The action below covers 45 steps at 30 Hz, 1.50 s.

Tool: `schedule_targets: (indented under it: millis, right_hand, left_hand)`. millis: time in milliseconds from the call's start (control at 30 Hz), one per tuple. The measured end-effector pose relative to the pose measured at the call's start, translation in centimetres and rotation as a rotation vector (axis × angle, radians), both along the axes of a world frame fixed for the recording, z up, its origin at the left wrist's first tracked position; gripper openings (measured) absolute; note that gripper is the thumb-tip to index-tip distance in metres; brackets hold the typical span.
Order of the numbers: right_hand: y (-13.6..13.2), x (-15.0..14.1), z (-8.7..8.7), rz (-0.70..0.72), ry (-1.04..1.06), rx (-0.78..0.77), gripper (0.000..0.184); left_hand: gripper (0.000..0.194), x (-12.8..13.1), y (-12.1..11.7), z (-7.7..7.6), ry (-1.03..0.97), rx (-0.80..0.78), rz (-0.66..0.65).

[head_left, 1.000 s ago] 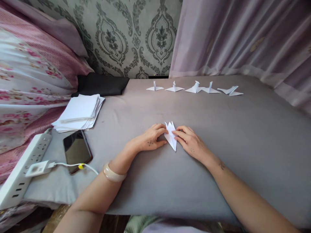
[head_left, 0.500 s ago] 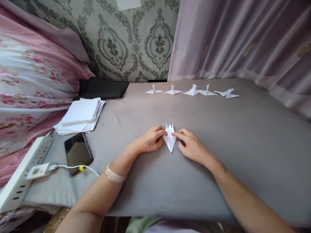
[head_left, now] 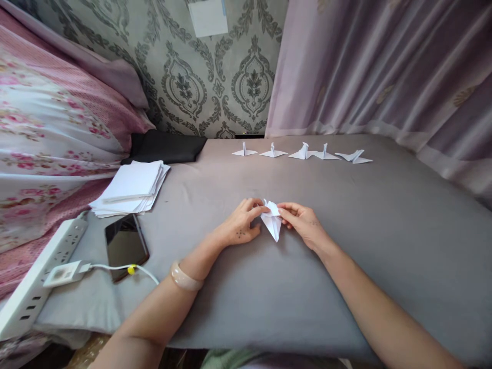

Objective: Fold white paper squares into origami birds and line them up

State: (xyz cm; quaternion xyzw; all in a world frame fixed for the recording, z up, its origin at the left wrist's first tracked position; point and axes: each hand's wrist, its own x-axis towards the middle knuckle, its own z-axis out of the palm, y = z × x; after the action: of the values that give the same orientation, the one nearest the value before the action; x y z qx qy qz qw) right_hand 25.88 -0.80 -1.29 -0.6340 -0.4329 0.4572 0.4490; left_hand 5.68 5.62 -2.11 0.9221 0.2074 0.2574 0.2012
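Between my hands, over the grey cloth, is a folded white paper (head_left: 272, 226), partly shaped like an origami crane, with its long point toward me and narrower tips at the far end. My left hand (head_left: 243, 221) pinches its left upper side, the index finger lying across the paper. My right hand (head_left: 302, 221) grips the right edge between thumb and fingers. My fingers cover parts of the upper folds. Farther back stand several finished paper cranes (head_left: 272, 150) in a row, wings spread.
At the left lie a stack of white paper sheets (head_left: 128, 187), a phone (head_left: 126, 247) and a white power strip (head_left: 42, 271) with a charger (head_left: 65, 273) and cable. A black folded item (head_left: 167, 146) rests behind the paper. Curtains (head_left: 338, 66) hang at the right over the grey cloth-covered surface (head_left: 384, 246).
My right hand has turned from pressing on the folded paper to pinching its right edge. The paper has tilted slightly, its near point swinging right. The camera view has shifted a little.
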Motion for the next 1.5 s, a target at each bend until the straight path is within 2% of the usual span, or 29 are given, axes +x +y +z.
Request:
schedule_targets:
  millis: [100, 167, 233, 333, 400, 467, 600, 700, 867, 933, 1000, 1167, 1267, 1367, 1500]
  right_hand:
    - [-0.3, 0.2, 0.6, 0.011, 0.092, -0.033, 0.044]
    - [-0.6, 0.3, 1.0, 0.039, 0.120, -0.037, 0.045]
    - [-0.9, 0.7, 1.6, 0.049, 0.106, 0.016, 0.046]
    - [-1.3, 1.3, 2.7, 0.094, 0.119, 0.137, 0.051]
    - [-1.5, 1.4, 3.2, 0.165, 0.174, 0.159, 0.053]
    - [-1.5, 1.1, 3.3, 0.216, 0.182, 0.128, 0.048]
    - [-0.8, 0.2, 2.1, 0.158, 0.028, 0.043, 0.036]
    - [0.1, -0.2, 0.7, 0.157, -0.145, 0.029, 0.034]
    - [0.8, -0.2, -0.3, 0.135, -0.379, 0.017, 0.020]
    - [0.9, -0.2, -0.5, 0.116, -0.468, 0.029, 0.016]
    - [1.0, 0.0, -0.7, 0.119, -0.528, 0.049, 0.014]
    - [1.3, 0.7, -1.1, 0.184, -0.578, 0.091, 0.009]
    - [1.3, 1.2, -1.2, 0.234, -0.592, 0.139, 0.008]
    - [1.0, 1.4, -1.3, 0.319, -0.611, 0.265, 0.013]
    - [0.1, 1.5, -1.1, 0.398, -0.713, 0.356, 0.018]
  left_hand:
    - [0.025, 0.3, -0.3, 0.8, -0.086, 0.067, 0.028]
    - [0.021, 0.5, -0.6, 1.7, -0.138, 0.022, 0.038]
    - [0.019, 0.7, -1.2, 2.8, -0.227, -0.148, 0.071]
    - [0.025, 1.0, -1.9, 4.2, -0.379, -0.667, 0.146]
    - [0.025, 1.2, -2.1, 4.6, -0.433, -0.948, 0.166]
    - [0.025, 1.4, -2.0, 4.4, -0.442, -1.098, 0.185]
    - [0.026, 1.6, -1.4, 3.1, -0.336, -1.219, 0.250]
    - [0.023, 1.6, -1.1, 2.4, -0.190, -1.154, 0.301]
    - [0.020, 1.6, -0.5, 1.9, 0.078, -0.655, 0.346]
    - [0.018, 1.6, -0.3, 1.8, 0.123, -0.512, 0.343]
    - [0.013, 1.7, -0.1, 1.5, 0.135, -0.452, 0.338]
    - [0.008, 1.4, 0.3, 0.9, 0.106, -0.418, 0.308]
    - [0.007, 1.1, 0.7, 0.6, 0.098, -0.384, 0.240]
    - [0.009, 0.8, 1.3, 0.1, 0.102, -0.328, 0.172]
    - [0.019, 0.3, 1.7, -0.3, 0.116, -0.171, 0.055]
